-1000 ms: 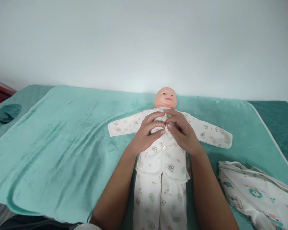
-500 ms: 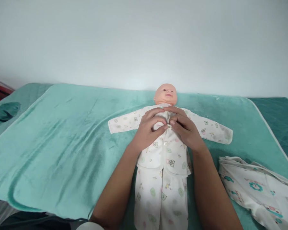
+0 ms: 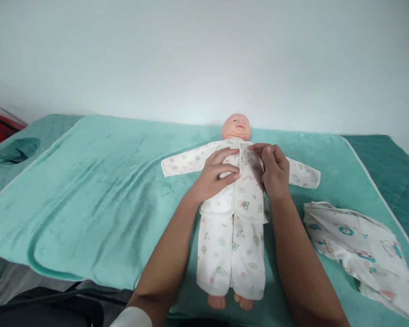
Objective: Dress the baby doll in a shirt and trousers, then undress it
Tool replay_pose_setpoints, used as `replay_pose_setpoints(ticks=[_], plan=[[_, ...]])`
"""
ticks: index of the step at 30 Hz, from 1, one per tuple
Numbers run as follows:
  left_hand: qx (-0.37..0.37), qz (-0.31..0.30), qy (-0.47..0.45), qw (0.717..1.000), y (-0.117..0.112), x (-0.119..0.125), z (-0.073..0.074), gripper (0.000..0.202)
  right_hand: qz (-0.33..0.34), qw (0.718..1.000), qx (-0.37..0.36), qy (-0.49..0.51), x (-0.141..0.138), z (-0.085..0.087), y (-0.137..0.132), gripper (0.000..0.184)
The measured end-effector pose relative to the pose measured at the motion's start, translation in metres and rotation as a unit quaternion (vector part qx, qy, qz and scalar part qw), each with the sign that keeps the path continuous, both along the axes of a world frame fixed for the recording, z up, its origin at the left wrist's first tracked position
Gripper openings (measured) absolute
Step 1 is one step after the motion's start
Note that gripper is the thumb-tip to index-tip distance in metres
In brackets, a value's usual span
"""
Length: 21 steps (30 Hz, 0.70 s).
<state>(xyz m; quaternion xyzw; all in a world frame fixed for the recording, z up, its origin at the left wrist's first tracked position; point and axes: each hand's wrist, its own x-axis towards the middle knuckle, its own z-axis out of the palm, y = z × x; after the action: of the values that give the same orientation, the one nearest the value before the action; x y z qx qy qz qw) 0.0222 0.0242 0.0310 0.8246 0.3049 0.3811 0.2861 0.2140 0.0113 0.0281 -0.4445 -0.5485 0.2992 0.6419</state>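
Note:
A baby doll (image 3: 236,126) lies on its back, head toward the wall, in a white printed long-sleeved shirt (image 3: 248,193) and matching trousers (image 3: 220,254). My left hand (image 3: 216,175) rests on the chest with fingers apart, the fingertips at the shirt's front opening. Over the other side of the chest is my right hand (image 3: 274,170), closed, with thumb and fingers drawn together and one finger reaching toward the collar. Whatever its fingers hold is hidden. Both sleeves stretch out sideways, and bare feet show below the trouser legs.
A teal blanket (image 3: 98,181) with a pale edge lies under the doll. To the right is a folded white baby garment (image 3: 357,245) with teal prints. A white wall (image 3: 204,59) stands behind. Something red (image 3: 0,129) shows at far left, and dark objects lie at lower left.
My right hand has come away from the front buttons, up and to the right. My left hand stays on the chest, its fingers less pinched. The view has shifted, showing the doll's feet.

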Motion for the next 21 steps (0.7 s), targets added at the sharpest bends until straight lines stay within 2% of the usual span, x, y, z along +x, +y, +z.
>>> replay_pose_setpoints(ticks=[4, 8, 11, 16, 21], plan=[[-0.025, -0.036, 0.030, 0.999, -0.008, -0.009, 0.003, 0.014, 0.031, 0.994, 0.012, -0.102, -0.003, 0.003, -0.015, 0.023], [-0.076, -0.077, 0.025, 0.994, -0.010, -0.016, 0.008, 0.014, 0.068, 0.974, 0.068, -0.206, -0.003, 0.000, -0.034, 0.014], [-0.084, -0.087, 0.022, 0.992, -0.008, -0.019, 0.009, 0.015, 0.079, 0.959, 0.066, -0.265, -0.001, -0.002, -0.043, 0.012], [-0.067, -0.087, 0.028, 0.994, -0.004, -0.020, 0.006, 0.015, 0.083, 0.950, 0.059, -0.295, 0.000, -0.001, -0.044, 0.010], [-0.065, -0.075, 0.048, 0.994, -0.005, -0.018, 0.008, 0.018, 0.091, 0.953, 0.061, -0.284, 0.001, -0.002, -0.041, 0.007]])
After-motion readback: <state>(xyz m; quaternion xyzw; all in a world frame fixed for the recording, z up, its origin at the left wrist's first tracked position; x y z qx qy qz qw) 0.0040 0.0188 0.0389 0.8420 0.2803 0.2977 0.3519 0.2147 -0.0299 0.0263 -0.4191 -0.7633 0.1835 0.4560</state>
